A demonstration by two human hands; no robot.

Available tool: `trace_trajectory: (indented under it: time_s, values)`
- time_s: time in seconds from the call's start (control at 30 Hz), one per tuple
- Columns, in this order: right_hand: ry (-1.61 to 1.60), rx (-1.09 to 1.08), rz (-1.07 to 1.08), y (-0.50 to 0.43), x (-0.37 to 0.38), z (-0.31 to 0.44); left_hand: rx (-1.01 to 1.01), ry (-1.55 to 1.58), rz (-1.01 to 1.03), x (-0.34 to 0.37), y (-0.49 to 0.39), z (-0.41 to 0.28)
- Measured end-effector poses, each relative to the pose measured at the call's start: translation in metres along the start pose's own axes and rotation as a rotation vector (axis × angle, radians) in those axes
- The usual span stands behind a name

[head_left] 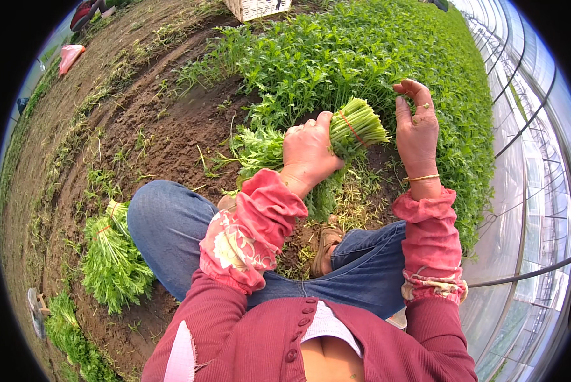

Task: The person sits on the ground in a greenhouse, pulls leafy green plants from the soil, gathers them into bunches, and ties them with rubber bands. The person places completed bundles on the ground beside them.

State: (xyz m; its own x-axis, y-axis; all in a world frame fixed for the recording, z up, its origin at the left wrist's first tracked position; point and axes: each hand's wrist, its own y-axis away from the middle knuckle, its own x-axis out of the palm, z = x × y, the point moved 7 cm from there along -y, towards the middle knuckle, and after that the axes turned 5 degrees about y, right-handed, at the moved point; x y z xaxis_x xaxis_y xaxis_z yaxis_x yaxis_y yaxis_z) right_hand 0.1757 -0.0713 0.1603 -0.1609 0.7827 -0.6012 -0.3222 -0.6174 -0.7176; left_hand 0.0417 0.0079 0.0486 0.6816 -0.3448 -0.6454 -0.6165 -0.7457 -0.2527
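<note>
My left hand (309, 148) grips a bundle of leafy greens (357, 125), which look like crown daisy greens. A red band circles the pale cut stems, whose ends point up and to the right. The leaves spill out on the left below my wrist. My right hand (415, 124) is raised just right of the stem ends, apart from them. Its thumb and bent fingers have a gap between them, and small leaf bits cling to the skin. Trimmed stems and leaves (362, 196) litter the soil under the bundle.
Uncut greens (362, 52) grow densely ahead and to the right. Banded bundles (116, 262) lie on soil at my left, with more greens (73, 334) behind. A white crate (259, 8), a pink bag (70, 58) and another person (87, 13) are farther off. Plastic greenhouse sheeting (505, 210) borders the right.
</note>
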Motion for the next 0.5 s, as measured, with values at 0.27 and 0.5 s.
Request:
trace_trajectory:
  time_s: [0.27,0.5]
  values:
    - [-0.618,0.365,0.233,0.001,0.013,-0.005,-0.210,0.517,0.131,0.016,0.001,0.019]
    - [-0.659,0.322,0.299,0.006,0.010,-0.005,-0.211,0.734,0.147,0.037,-0.005,0.034]
